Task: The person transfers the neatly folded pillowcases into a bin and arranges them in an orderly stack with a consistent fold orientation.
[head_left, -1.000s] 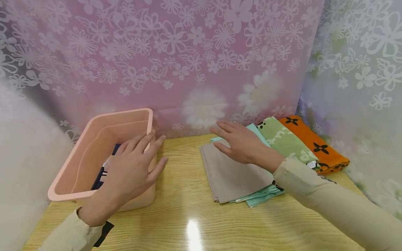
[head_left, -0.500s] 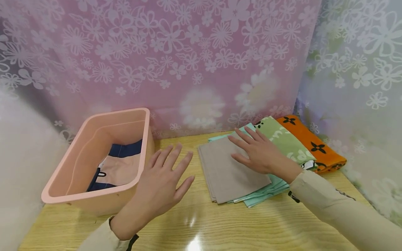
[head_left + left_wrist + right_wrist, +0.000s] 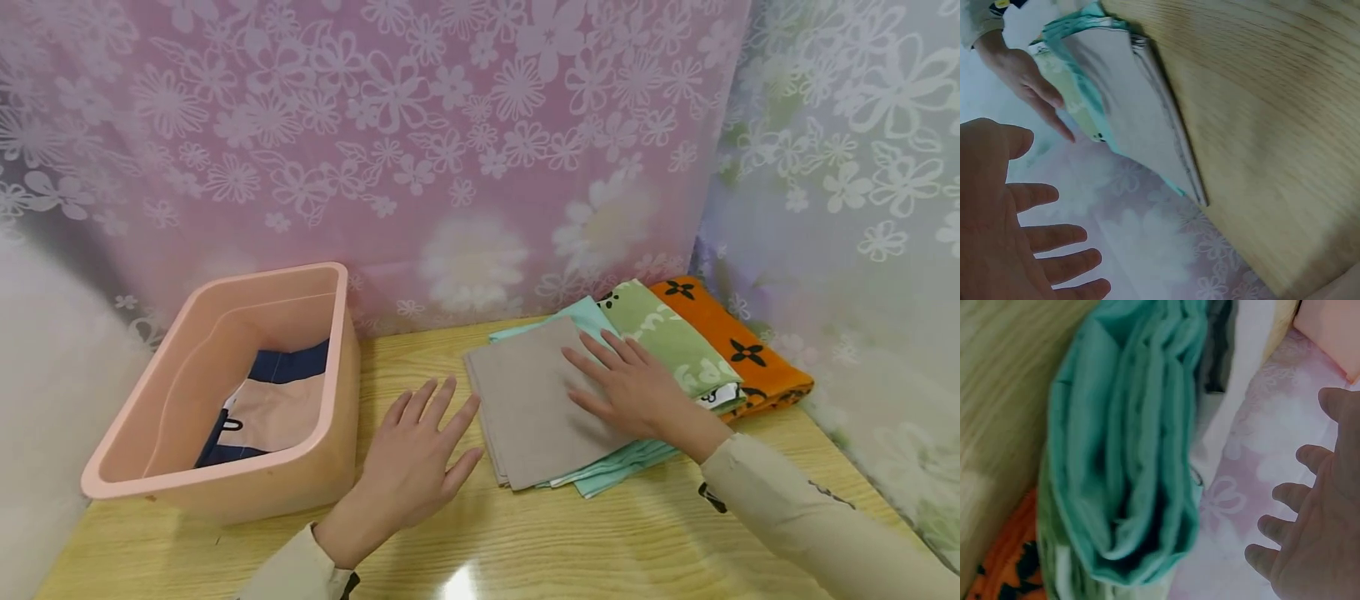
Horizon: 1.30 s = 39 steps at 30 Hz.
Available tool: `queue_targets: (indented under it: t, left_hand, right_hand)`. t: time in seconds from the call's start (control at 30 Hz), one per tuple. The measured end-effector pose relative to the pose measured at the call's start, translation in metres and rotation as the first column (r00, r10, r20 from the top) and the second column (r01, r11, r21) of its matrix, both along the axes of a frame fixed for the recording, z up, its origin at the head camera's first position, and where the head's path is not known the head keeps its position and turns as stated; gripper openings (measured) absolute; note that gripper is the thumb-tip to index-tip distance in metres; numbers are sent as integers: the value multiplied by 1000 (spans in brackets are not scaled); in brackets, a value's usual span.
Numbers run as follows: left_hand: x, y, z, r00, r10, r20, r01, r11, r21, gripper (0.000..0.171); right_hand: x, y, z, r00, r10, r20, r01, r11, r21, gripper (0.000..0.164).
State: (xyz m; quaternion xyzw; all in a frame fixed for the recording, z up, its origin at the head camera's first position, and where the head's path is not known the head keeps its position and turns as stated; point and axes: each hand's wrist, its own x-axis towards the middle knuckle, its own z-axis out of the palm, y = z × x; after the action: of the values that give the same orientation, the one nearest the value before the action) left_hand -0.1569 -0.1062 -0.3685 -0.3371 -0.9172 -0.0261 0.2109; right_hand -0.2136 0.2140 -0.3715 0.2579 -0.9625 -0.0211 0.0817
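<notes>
My left hand (image 3: 411, 467) is held over the table between the pink bin and the folded cloths, fingers spread and holding nothing. Above a folded grey cloth (image 3: 532, 408) is my right hand (image 3: 633, 387), its fingers straight; in the right wrist view a gap separates that hand from the cloths. Under the grey cloth lies a folded turquoise cloth (image 3: 1129, 444), its layered edge filling much of the right wrist view. A green patterned cloth (image 3: 667, 333) and an orange cloth (image 3: 738, 346) with black flower shapes lie to its right.
The pink plastic bin (image 3: 341, 400) stands at the left of the wooden table (image 3: 555, 550). Inside it lies a navy and beige cloth (image 3: 277, 408). Floral curtains (image 3: 420, 142) hang behind and at both sides.
My left hand has moved right and down, from over the bin to over the table. My right hand has shifted right and slightly down over the grey cloth. The view has turned slightly right.
</notes>
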Motion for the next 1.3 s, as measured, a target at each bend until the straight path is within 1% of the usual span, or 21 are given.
queue_targets:
  t: [0.13, 0.27, 0.4, 0.53, 0.57, 0.63, 0.7, 0.77, 0.83, 0.87, 0.93, 1.0, 1.03, 1.07, 1.1, 1.13, 1.17, 1.2, 1.3]
  left_hand:
    - [-7, 0, -13, 999, 23, 27, -22, 1000, -16, 53]
    - [-12, 0, -22, 996, 49, 79, -45, 998, -45, 55]
    - [-16, 0, -28, 991, 70, 112, -63, 996, -66, 57]
    - [-19, 0, -31, 987, 87, 135, -75, 993, -89, 59]
    - [-20, 0, -31, 984, 93, 151, -80, 993, -89, 59]
    - [-24, 0, -34, 976, 109, 188, -94, 992, -85, 60]
    - [-27, 0, -37, 963, 124, 239, -112, 992, -61, 59]
    - [-31, -1, -39, 944, 141, 300, -140, 990, -23, 59]
    - [-34, -1, -40, 919, 152, 363, -174, 984, 29, 60]
    - [-35, 0, -39, 905, 152, 398, -191, 980, 60, 60]
    - [-39, 1, -38, 870, 143, 473, -226, 966, 124, 61]
    - [-42, 2, -35, 818, 106, 565, -260, 945, 200, 61]
    - [-44, 3, -34, 789, 75, 610, -275, 931, 240, 61]
    - [-46, 4, -33, 755, 42, 654, -290, 917, 276, 62]
    - [-48, 5, -33, 717, -2, 698, -305, 898, 317, 61]
    - [-50, 5, -33, 673, -48, 738, -326, 876, 355, 61]
    - [-51, 6, -32, 630, -93, 771, -352, 851, 390, 61]
    - [-53, 6, -32, 592, -137, 794, -376, 824, 423, 60]
    - [-59, 8, -33, 475, -271, 837, -460, 735, 499, 58]
  right_hand:
    - [1, 2, -6, 1000, -2, 5, 2, 1000, -17, 63]
    - [2, 4, -9, 1000, -14, 4, 14, 1000, -9, 63]
    - [5, 5, -12, 999, -47, 12, 47, 999, 11, 62]
    - [8, 4, -13, 995, -87, 51, 86, 996, 23, 63]
    - [9, 3, -12, 994, -97, 60, 95, 995, 23, 63]
    - [9, 2, -12, 991, -112, 78, 113, 994, -6, 62]
    - [8, 1, -12, 989, -115, 93, 121, 991, -59, 61]
    - [6, 1, -12, 987, -101, 124, 118, 983, -144, 61]
    - [3, 2, -12, 984, -78, 162, 116, 964, -238, 60]
    - [2, 2, -11, 980, -65, 188, 118, 950, -288, 60]
    - [-1, 3, -9, 969, -44, 242, 134, 920, -369, 61]
    - [-2, 3, -6, 952, -45, 301, 176, 888, -424, 63]
    - [-2, 4, -5, 942, -49, 332, 203, 871, -448, 63]
    - [-2, 4, -3, 932, -53, 358, 227, 857, -463, 65]
    - [-2, 5, -3, 923, -60, 379, 248, 847, -470, 66]
    - [-2, 5, -2, 914, -67, 400, 269, 837, -476, 67]
    - [-1, 6, -1, 907, -70, 416, 285, 828, -483, 68]
    - [-2, 6, 0, 900, -70, 429, 297, 819, -490, 69]
    - [-5, 8, 0, 883, -56, 465, 319, 799, -510, 69]
